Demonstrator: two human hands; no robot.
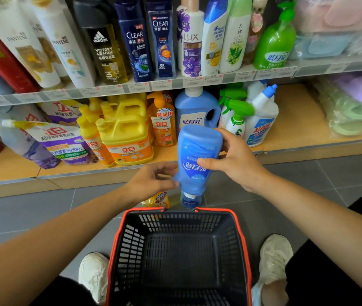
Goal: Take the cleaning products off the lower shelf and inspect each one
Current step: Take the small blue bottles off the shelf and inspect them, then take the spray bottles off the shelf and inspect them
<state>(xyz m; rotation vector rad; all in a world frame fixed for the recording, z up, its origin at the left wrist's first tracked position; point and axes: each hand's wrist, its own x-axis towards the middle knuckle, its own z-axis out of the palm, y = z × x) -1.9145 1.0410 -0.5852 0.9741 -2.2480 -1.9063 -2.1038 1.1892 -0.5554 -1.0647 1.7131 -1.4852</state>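
Before the wooden lower shelf [292, 115], over grey floor tiles [303, 175], left hand [151, 180] and right hand [234, 159] grip an upturned blue bottle [197, 149].

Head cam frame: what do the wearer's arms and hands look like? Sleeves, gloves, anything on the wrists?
Both are bare. The left hand and right hand have no gloves and no rings that show. The left forearm and right forearm are uncovered as far as the frame shows: no sleeves, watch, bands or markings visible.
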